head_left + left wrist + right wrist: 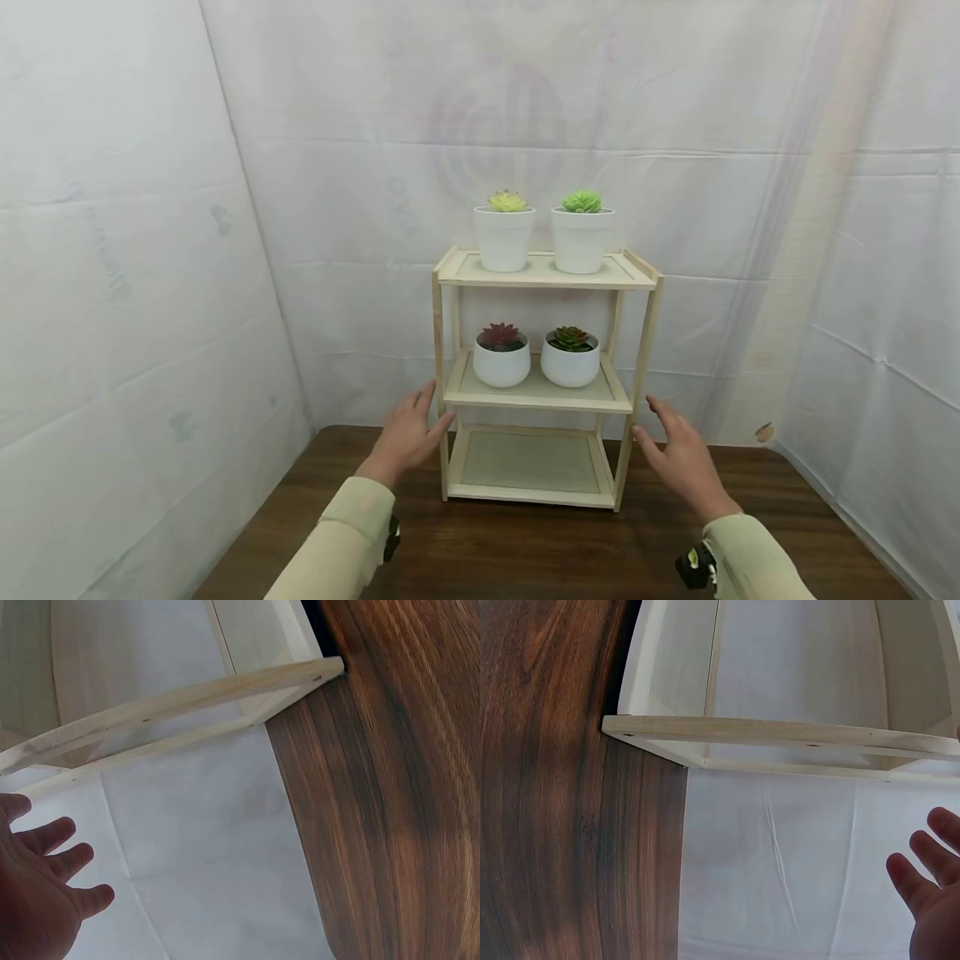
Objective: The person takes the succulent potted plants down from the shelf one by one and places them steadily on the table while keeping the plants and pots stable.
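A three-tier pale wooden shelf [537,403] stands on the table in the head view. Its top tier carries two tall white pots, one with a yellow-green succulent [507,201], the other with a bright green succulent [582,202]. Two round white pots sit on the middle tier, holding a red succulent [501,336] and a dark green succulent [571,338]. My left hand [406,435] is at the shelf's left side, fingers spread. At the opposite side is my right hand [681,458], fingers extended. Neither hand holds anything; whether they touch the posts is unclear.
The dark brown wooden table [517,554] lies under the shelf. White sheeting [360,208] hangs behind it and along both sides. In the wrist views, the shelf's side frames [187,697] [780,731] run close to each hand.
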Motion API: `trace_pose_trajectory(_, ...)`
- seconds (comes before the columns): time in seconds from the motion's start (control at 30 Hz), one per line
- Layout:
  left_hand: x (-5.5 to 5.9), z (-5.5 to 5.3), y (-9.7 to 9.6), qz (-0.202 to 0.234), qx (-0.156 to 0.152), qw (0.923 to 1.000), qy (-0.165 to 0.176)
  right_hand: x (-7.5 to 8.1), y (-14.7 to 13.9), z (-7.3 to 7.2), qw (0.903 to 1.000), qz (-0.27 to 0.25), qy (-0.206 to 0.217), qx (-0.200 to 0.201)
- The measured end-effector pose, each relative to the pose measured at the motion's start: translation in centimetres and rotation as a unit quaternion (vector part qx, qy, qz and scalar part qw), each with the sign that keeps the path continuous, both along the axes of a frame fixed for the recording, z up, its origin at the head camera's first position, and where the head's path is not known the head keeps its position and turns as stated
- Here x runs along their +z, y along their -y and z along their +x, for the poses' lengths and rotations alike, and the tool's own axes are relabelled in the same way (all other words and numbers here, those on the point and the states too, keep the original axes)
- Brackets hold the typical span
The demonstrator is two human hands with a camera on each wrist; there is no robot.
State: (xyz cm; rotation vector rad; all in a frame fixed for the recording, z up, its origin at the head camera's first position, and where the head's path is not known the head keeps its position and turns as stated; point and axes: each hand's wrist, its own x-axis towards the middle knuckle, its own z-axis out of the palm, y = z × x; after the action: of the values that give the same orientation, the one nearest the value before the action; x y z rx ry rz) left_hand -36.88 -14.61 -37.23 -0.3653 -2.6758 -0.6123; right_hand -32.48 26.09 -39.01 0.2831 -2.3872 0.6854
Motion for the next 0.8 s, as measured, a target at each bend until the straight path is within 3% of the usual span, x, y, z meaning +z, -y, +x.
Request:
trace_pose_trajectory(0.4,0.1,-0.3,-0.7,0.051,-0.007,0.9982,0.029,-0.1,0.4,0.1,0.9992,-0.029,0.025,0.006)
trace_pose_trajectory(0.8,0.2,-0.9,-1.3,0.14,-0.053,0.9884,0.023,-0.3,0.6,0.2,0.998,-0.055,0.027,0.013)
